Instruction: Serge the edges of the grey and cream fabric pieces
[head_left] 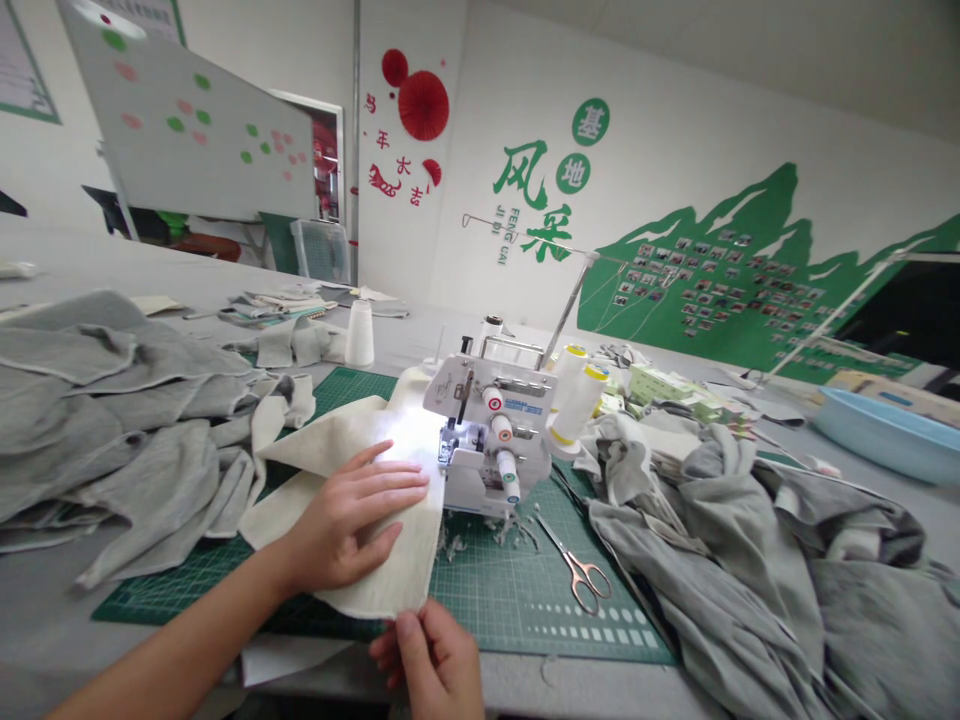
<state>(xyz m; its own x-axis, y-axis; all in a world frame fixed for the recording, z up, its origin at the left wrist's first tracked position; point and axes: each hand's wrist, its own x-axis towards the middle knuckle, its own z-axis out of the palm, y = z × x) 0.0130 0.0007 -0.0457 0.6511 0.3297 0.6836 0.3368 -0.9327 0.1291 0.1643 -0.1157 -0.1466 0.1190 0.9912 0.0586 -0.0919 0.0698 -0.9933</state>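
A cream fabric piece (401, 560) lies on the green cutting mat, its right edge running up to the needle area of a white overlock sewing machine (491, 430). My left hand (356, 520) rests flat on the fabric just left of the machine, fingers stretched toward the lit needle area. At the fabric's near corner, my right hand (435, 655) pinches the edge between thumb and fingers. The machine's lamp shines brightly on the cloth. Copper-handled scissors (577, 570) lie on the mat to the right, with thread scraps (457, 540) under the machine's front.
Grey fabric heaps lie at the left (150, 430) and right (750, 560). Thread cones (577, 395) stand behind the machine, under a metal thread stand (574, 300). A white cone (360, 333) stands further back. The cutting mat (510, 610) reaches the table's front; a blue basin (892, 430) is far right.
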